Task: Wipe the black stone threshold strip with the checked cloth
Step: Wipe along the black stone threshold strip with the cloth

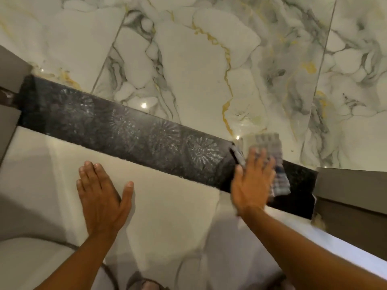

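Right hand (251,181), fingers flat, presses checked cloth (270,153) on black threshold strip (125,130); motion-blurred, apparently ungripped. Left hand (100,193) lies flat, released, on floor tile (167,195).

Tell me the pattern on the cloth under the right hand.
The checked cloth shows a grey, white and blue check, blurred, seen in the head view.
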